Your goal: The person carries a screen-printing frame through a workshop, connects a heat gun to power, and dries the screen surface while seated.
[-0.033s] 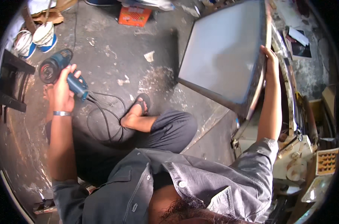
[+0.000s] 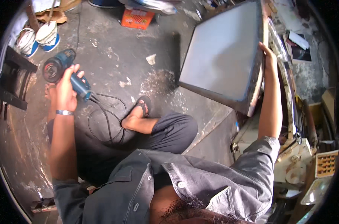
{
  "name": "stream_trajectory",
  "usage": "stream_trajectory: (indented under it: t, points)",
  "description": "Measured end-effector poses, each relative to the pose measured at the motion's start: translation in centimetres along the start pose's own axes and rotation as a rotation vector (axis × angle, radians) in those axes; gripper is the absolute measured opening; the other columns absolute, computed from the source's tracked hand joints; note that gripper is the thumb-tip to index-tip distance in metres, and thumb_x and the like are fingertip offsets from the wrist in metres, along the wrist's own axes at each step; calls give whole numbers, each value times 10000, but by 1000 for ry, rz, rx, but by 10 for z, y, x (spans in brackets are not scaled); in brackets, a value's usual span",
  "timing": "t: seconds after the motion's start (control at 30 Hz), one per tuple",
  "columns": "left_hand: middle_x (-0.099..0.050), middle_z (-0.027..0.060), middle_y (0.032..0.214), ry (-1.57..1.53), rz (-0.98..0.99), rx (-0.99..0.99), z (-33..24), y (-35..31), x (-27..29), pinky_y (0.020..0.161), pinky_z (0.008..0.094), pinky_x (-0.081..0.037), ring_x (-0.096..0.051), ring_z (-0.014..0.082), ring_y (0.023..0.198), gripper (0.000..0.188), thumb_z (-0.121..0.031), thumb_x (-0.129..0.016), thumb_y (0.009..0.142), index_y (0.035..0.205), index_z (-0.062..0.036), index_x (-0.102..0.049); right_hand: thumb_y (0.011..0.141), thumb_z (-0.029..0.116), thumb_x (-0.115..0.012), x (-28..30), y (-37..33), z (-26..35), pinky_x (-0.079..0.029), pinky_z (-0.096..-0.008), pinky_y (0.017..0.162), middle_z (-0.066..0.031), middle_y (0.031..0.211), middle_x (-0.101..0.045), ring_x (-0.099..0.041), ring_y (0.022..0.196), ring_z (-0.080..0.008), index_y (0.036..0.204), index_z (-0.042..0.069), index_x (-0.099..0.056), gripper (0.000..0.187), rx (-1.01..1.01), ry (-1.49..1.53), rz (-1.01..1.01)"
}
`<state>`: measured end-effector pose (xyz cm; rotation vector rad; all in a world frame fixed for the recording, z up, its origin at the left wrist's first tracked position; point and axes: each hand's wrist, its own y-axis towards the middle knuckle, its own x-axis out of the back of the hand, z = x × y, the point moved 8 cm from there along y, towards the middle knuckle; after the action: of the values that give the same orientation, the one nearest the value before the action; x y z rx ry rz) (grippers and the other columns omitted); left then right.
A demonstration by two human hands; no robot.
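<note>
My left hand (image 2: pixel 67 93) is closed round the grip of a blue corded power tool (image 2: pixel 80 84), whose round black head points away to the far left. The tool's black cord (image 2: pixel 109 128) loops on the floor near my sandalled foot. On the right, my right hand (image 2: pixel 269 59) grips the side edge of a large, grey, screen-like panel (image 2: pixel 221 52) with a dark rim. The thumb shows on the edge, while the other fingers are mostly hidden behind it. The panel stands tilted, its pale face toward the left, with a soft shadow across it.
White-and-blue shoes (image 2: pixel 47 36) stand at the far left, near a dark wooden piece of furniture (image 2: pixel 16 80). An orange packet (image 2: pixel 137 18) lies at the back. Cluttered goods crowd the right, including an orange-brown slotted tray (image 2: pixel 327 164). Paint marks and scraps dot the floor (image 2: pixel 113 71).
The view has shifted very slightly. Both hands keep their holds on the tool and the panel.
</note>
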<state>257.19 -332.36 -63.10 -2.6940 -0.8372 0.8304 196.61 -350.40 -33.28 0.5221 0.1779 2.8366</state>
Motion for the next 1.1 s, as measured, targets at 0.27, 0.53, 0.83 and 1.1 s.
stream_trajectory:
  t: [0.27, 0.53, 0.83, 1.1]
  points:
    - [-613, 85, 1155, -84, -4, -37, -6, -4, 5, 718, 327, -519, -620, 231, 1004, 348, -226, -618, 885, 1160, -24, -550, 782, 302, -711, -78, 135, 28, -454, -261, 825, -93, 929, -685, -625, 820, -160, 988, 38, -722, 335, 0, -221, 89]
    - [-612, 93, 1178, -112, 44, -17, -6, -1, -15, 740, 333, -521, -623, 233, 1004, 356, -231, -611, 898, 1180, -25, -545, 892, 157, -570, -78, 200, 3, -492, -309, 854, -125, 996, -684, -646, 889, -194, 1060, -9, -660, 253, 6, 151, 140]
    - [-569, 128, 1258, -126, 46, 20, -1, 3, -8, 774, 354, -514, -589, 266, 1073, 430, -238, -598, 903, 1253, -18, -479, 843, 299, -564, -200, 84, 8, -458, -485, 951, -270, 1231, -463, -558, 1066, -373, 1281, -120, -290, 665, -277, 786, 412]
    - [-522, 133, 1316, -98, 7, -26, -8, 1, -5, 829, 385, -492, -551, 279, 1128, 455, -255, -580, 914, 1282, -17, -457, 816, 235, -575, -254, 46, 33, -275, -532, 1104, -242, 1311, -397, -405, 1258, -370, 1325, -94, -203, 712, -216, 1053, 332]
